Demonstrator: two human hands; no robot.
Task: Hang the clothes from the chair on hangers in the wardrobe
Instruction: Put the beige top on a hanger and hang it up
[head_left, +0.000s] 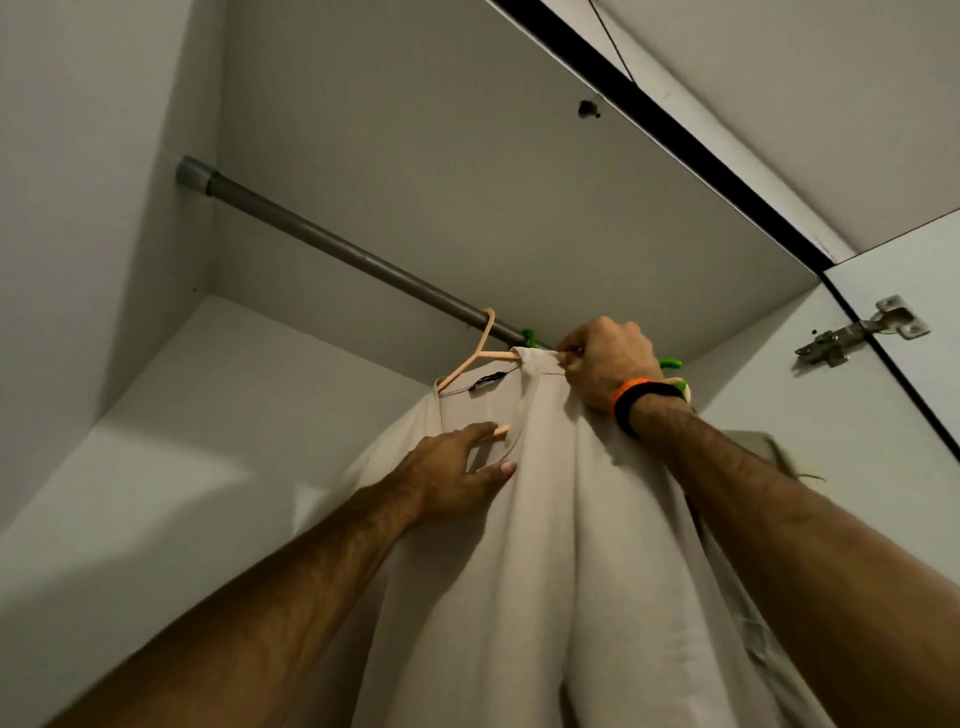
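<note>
A beige garment (530, 545) hangs from a peach plastic hanger (480, 353), whose hook sits over the grey wardrobe rod (332, 244). My right hand (608, 364), with an orange and black band on the wrist, is closed on the garment's top edge at the hanger's right arm. My left hand (457, 467) rests on the cloth below the collar, fingers spread, its fingertips touching the hanger's left end where it pokes out of the fabric. A black label shows inside the neck.
Green hangers (670, 364) hang on the rod just behind my right hand. Another pale garment (753, 447) hangs to the right. The wardrobe's top panel (467, 156) is close above; an open door with a metal hinge (857, 332) stands at the right.
</note>
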